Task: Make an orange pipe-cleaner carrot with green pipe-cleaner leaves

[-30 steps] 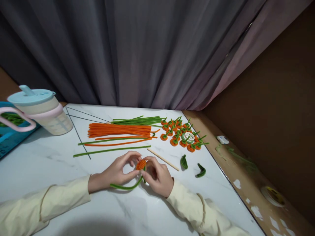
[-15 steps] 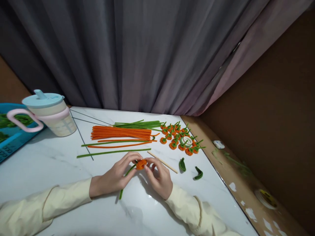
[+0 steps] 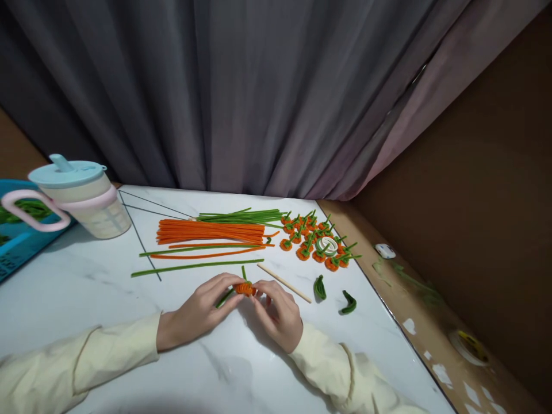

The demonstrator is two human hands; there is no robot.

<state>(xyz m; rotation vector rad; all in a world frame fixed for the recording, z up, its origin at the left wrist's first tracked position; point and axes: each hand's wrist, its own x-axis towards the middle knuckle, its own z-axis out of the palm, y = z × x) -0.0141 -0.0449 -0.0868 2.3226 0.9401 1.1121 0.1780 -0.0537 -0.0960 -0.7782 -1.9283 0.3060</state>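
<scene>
Orange coil (image 3: 245,289): small, ridged; at clock ctr, btwn fingertips of both hands. Contact w/ tabletop (image 3: 241,368): can't tell.
L hand (image 3: 200,307): 8–9 o'clock of coil; thumb + index grasping its L side.
R hand (image 3: 279,315): 4 o'clock; thumb + index tips pinching its R edge, other fingers curled.
Green stem (image 3: 244,272): short end sticks up at 12 o'clock; another green length (image 3: 224,298) by L fingers, 8 o'clock; same pc? can't tell.
Orange bundle (image 3: 211,232): 11 o'clock; green bundle (image 3: 241,216) just behind.
Wooden stick (image 3: 284,283): approx. 3 o'clock, near R hand.
Green-topped orange pcs (image 3: 303,253): cluster, 2 o'clock, w/ white ring (image 3: 326,245) among them.
Lidded cup (image 3: 97,221): 10 o'clock, well apart.
</scene>
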